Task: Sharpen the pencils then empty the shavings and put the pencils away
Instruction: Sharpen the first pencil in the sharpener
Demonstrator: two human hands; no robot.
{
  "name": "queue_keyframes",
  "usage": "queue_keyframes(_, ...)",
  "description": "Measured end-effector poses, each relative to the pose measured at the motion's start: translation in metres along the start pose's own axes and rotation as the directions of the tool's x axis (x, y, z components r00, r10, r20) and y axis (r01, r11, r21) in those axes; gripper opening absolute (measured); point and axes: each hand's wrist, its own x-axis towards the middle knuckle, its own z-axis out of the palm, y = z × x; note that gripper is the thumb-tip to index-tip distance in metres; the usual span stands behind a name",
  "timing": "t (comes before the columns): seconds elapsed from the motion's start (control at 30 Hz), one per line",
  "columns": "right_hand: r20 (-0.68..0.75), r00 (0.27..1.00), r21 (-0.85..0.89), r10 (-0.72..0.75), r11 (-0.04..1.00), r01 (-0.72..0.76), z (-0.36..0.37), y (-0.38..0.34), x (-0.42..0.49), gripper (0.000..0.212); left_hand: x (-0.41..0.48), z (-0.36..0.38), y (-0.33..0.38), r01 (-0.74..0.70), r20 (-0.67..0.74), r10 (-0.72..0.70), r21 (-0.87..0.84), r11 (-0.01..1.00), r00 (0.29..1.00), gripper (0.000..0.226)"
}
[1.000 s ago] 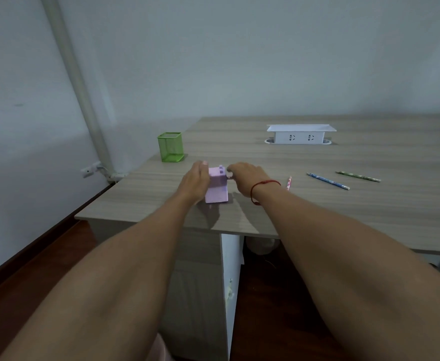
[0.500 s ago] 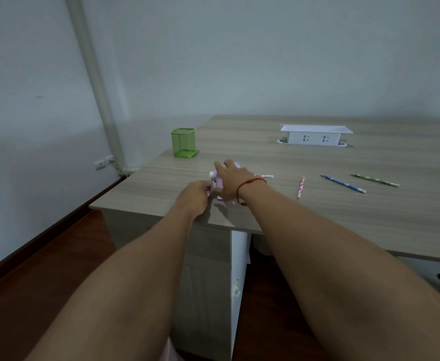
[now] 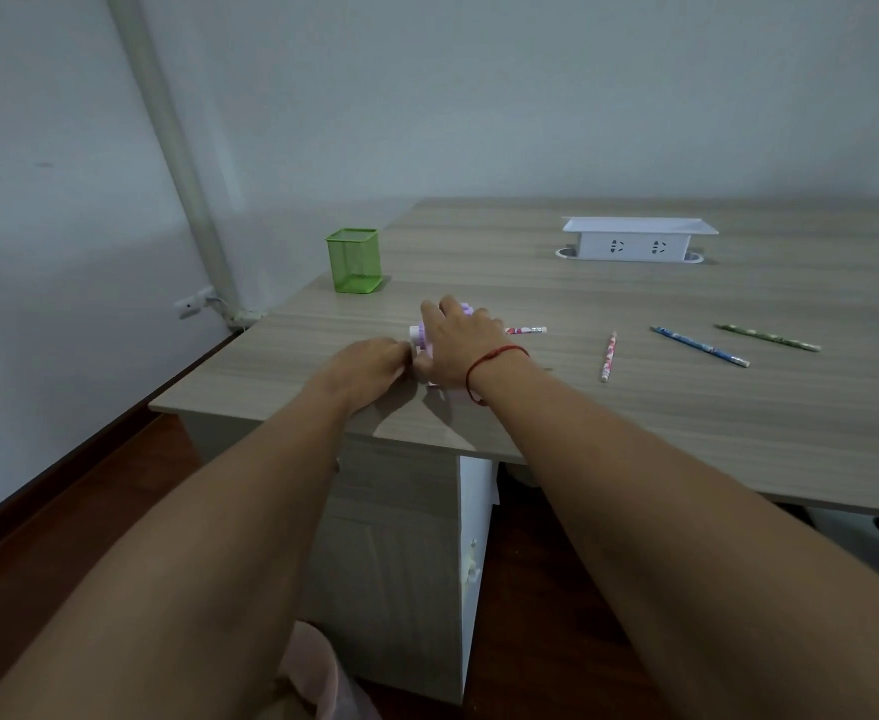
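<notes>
A pink pencil sharpener (image 3: 418, 339) stands near the desk's front left edge, mostly hidden under my right hand (image 3: 460, 340), which grips it from above. My left hand (image 3: 375, 361) is curled at its left side, where the crank sits; the crank itself is hidden. A red-patterned pencil (image 3: 526, 331) sticks out of the sharpener's right side. On the desk to the right lie another red pencil (image 3: 608, 357), a blue pencil (image 3: 699, 347) and a green pencil (image 3: 767, 338). A green mesh pencil holder (image 3: 354, 260) stands at the back left.
A white raised power socket box (image 3: 634, 240) sits at the back of the wooden desk (image 3: 634, 407). The desk's left edge is close to the sharpener; beyond it are a white pipe (image 3: 177, 163) and the wall. A cabinet stands under the desk.
My right hand moved from the sharpener's right side onto its top. My left hand shifted from its left face down to the crank side. A pencil now shows sticking out on the right.
</notes>
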Motion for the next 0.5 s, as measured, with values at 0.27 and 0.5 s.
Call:
queue_keyframes(0.27, 0.018, 0.999, -0.043, -0.04, 0.998, 0.04, -0.006, 0.003, -0.004, 0.049, 0.025, -0.029, -0.012, -0.122, -0.14, 0.148, 0.18, 0.976, 0.979, 0.019)
queue_keyframes(0.5, 0.133, 0.991, -0.097, 0.021, 0.995, -0.008, -0.013, -0.004, -0.001, 0.049, 0.027, -0.032, -0.012, -0.182, -0.256, 0.268, 0.316, 0.931, 0.929, 0.029)
